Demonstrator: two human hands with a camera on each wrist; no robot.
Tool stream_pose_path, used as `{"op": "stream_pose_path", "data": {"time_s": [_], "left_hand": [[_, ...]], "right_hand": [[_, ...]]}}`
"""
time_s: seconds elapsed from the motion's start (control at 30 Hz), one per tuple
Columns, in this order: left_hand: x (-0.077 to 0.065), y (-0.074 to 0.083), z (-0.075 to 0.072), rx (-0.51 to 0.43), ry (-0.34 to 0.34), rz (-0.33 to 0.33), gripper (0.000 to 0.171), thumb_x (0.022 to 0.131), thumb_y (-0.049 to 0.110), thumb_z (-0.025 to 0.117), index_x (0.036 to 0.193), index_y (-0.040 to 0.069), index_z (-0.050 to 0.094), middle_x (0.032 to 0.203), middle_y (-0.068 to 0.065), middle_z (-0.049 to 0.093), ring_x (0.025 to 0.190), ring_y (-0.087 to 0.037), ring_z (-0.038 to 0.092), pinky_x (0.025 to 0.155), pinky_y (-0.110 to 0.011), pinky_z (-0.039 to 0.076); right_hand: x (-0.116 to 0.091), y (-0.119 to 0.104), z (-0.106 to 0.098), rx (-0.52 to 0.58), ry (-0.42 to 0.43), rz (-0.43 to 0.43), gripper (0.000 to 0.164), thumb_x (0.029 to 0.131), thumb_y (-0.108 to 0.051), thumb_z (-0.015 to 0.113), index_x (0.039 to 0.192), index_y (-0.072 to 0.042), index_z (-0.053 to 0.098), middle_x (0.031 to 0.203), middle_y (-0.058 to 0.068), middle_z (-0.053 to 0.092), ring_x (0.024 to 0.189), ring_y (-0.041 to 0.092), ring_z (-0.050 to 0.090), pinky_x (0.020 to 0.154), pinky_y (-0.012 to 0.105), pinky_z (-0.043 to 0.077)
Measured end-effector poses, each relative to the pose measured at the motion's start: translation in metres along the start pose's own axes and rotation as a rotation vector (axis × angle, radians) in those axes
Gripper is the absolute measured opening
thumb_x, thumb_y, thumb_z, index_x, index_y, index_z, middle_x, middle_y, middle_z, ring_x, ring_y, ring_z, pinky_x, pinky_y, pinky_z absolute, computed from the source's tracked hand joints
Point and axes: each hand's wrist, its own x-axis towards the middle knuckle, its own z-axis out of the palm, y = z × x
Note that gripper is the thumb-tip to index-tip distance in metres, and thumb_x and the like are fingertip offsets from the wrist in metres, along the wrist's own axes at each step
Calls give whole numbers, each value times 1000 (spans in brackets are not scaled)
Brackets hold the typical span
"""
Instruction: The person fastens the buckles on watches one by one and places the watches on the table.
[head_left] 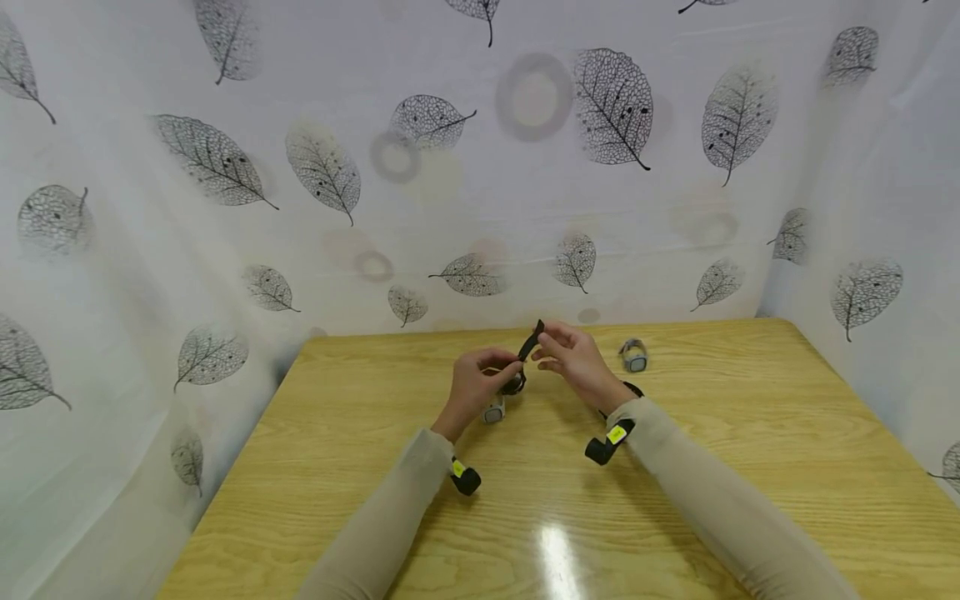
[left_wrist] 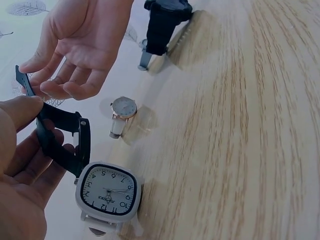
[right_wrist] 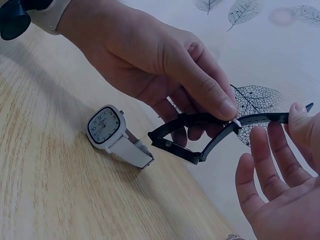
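Observation:
A black-strapped wristwatch [right_wrist: 175, 147] is held up over the table between both hands. My left hand [head_left: 480, 379] pinches its strap between thumb and fingers near the buckle, clearest in the right wrist view. My right hand [head_left: 573, 358] pinches the strap's free end between thumb and forefinger, the other fingers spread loosely. Below my left hand sits a white watch [left_wrist: 109, 192] with a rounded-square dial and white strap. Farther off in the left wrist view stands a small round watch [left_wrist: 124, 106] with a rose-gold rim and pale strap.
A grey watch [head_left: 635, 357] rests on the wooden table [head_left: 360, 400] toward the back right. A black item with a wide strap [left_wrist: 162, 30] stands past my right hand. White leaf-print cloth [head_left: 480, 192] hangs behind the table and along both sides.

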Motion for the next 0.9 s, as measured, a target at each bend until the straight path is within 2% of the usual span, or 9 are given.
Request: {"op": "stream_pose_path", "data": {"time_s": [0.2, 0.3, 0.4, 0.5, 0.63, 0.83, 0.9], "left_hand": [[-1, 2, 0, 15, -12, 7, 12, 92, 15, 80, 102, 8, 80, 99, -5, 77, 86, -15, 73, 77, -29, 62], [-1, 3, 0, 31, -20, 13, 13, 93, 15, 79, 103, 8, 80, 99, -6, 77, 86, -15, 73, 76, -29, 62], [-1, 3, 0, 45, -24, 14, 13, 93, 15, 79, 103, 7, 80, 99, -6, 78, 87, -15, 73, 76, -28, 62], [-1, 2, 0, 55, -22, 13, 12, 93, 15, 79, 103, 7, 80, 100, -6, 77, 87, -15, 74, 76, -28, 62], [-2, 3, 1, 56, -21, 18, 12, 94, 15, 78, 102, 6, 80, 100, -7, 77, 88, -17, 74, 76, -28, 62], [-3, 3, 2, 42, -16, 13, 12, 93, 13, 78, 102, 5, 80, 100, -8, 77, 89, -18, 74, 77, -28, 62], [-3, 3, 2, 36, -11, 6, 12, 93, 13, 79, 102, 6, 80, 100, -7, 77, 89, -17, 74, 77, -28, 62]], "right_hand": [[-1, 0, 0, -14, 6, 4, 41, 106, -22, 60, 138, 3, 54, 118, 5, 65, 102, 23, 67, 87, 35, 59], [-1, 0, -1, -54, 2, -2, 42, 106, -24, 61, 139, 0, 55, 118, 6, 66, 103, 25, 67, 91, 42, 59], [0, 1, -1, -88, -4, -15, 38, 106, -23, 62, 138, -3, 58, 118, 7, 67, 102, 26, 67, 98, 54, 54], [0, 1, 0, -123, -11, -30, 36, 106, -22, 61, 137, -3, 59, 117, 8, 68, 99, 24, 68, 99, 60, 52], [0, 3, 2, -175, -32, -46, 37, 105, -20, 62, 136, 1, 59, 114, 8, 70, 94, 20, 69, 92, 53, 57], [-1, 2, 6, -199, -39, -56, 35, 104, -18, 64, 135, 0, 61, 117, 13, 69, 92, 19, 69, 90, 58, 56], [-1, 2, 6, -205, -31, -56, 35, 104, -18, 64, 135, -1, 61, 120, 17, 67, 92, 19, 69, 90, 56, 57]]}}
